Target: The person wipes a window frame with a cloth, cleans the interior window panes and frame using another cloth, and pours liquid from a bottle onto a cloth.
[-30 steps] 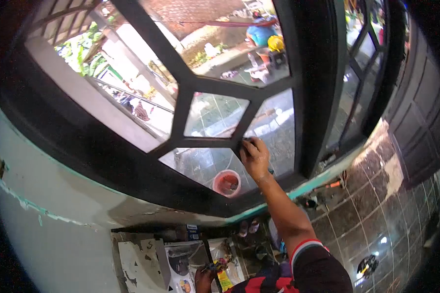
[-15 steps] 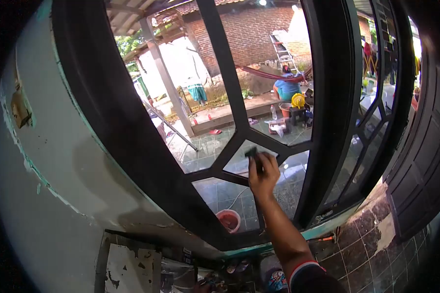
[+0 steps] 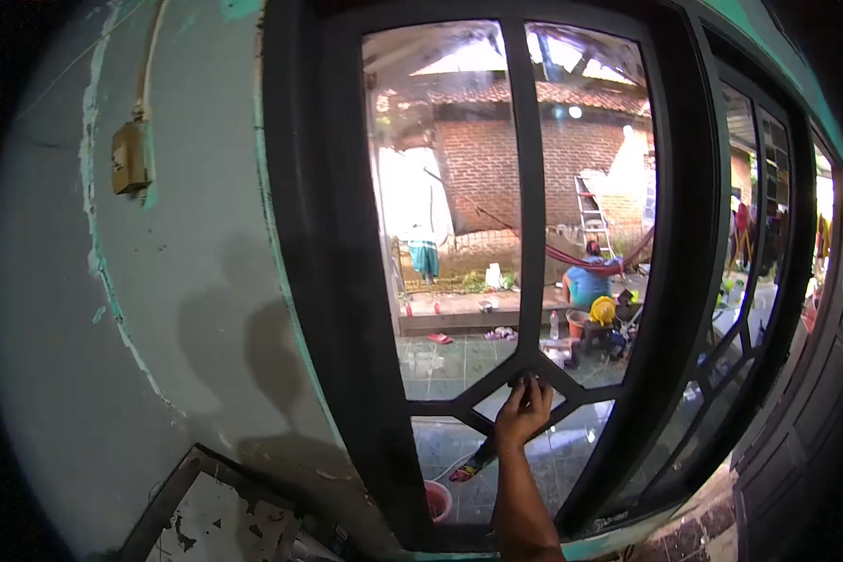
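Observation:
My right hand (image 3: 523,412) reaches up to the lower lattice of a dark window frame (image 3: 525,187). Its fingers are pinched round a small dark pad (image 3: 518,380), pressed near the top corner of the diamond-shaped pane. Most of the pad is hidden by the fingers, so I cannot tell its material. Clear glass (image 3: 450,365) fills the openings around the hand. My left hand is out of view.
A grey-green wall (image 3: 187,309) with a small box (image 3: 129,157) stands left. Below it is a peeling board (image 3: 220,520). Through the glass show a pink bucket (image 3: 437,499), a colourful sandal (image 3: 463,473), a seated person (image 3: 587,281) and a ladder (image 3: 592,206).
My view has swung left and up, showing more of the wall and window. My right hand has shifted up to the diamond pane's top corner, still holding the pad. A sandal now shows behind the glass.

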{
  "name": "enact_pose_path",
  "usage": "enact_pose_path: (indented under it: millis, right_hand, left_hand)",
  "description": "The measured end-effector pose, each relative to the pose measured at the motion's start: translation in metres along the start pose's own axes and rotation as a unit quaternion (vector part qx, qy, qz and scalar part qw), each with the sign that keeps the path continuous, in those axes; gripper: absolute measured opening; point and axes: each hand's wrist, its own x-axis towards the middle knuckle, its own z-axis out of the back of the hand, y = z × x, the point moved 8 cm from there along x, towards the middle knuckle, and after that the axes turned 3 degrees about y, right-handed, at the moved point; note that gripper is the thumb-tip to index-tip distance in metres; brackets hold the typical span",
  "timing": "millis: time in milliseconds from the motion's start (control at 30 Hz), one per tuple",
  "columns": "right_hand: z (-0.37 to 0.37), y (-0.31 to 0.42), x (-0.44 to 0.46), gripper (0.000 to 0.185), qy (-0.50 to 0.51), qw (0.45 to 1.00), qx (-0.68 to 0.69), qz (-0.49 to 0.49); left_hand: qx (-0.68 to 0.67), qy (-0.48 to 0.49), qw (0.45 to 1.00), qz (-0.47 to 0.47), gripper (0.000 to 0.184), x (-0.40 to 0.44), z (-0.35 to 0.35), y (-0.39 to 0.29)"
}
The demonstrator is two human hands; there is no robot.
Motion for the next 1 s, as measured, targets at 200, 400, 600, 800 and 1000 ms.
enact_pose_path:
  millis: [200,400,600,800,1000]
  right_hand:
    - [-0.010,0.000,-0.073,0.016,0.161,0.975,-0.073,0.132]
    - [0.007,-0.005,0.008,0.014,0.009,1.000,0.007,-0.020]
    - [-0.009,0.010,-0.073,0.015,0.124,0.972,-0.148,0.131]
    - [0.003,-0.009,-0.011,0.015,0.023,0.976,-0.213,0.041]
    - [-0.007,0.000,-0.083,0.023,0.135,0.958,-0.208,0.143]
  left_hand:
    - [-0.005,-0.003,1.000,-0.009,0.057,-0.001,0.003,-0.009]
    - [-0.015,-0.008,1.000,-0.020,0.063,0.001,0.003,-0.016]
    - [-0.015,-0.008,1.000,-0.018,0.068,-0.002,0.008,-0.016]
    - [-0.018,-0.010,1.000,-0.018,0.074,-0.004,0.012,-0.016]
    - [-0.020,-0.005,1.000,-0.018,0.080,-0.005,0.014,-0.017]
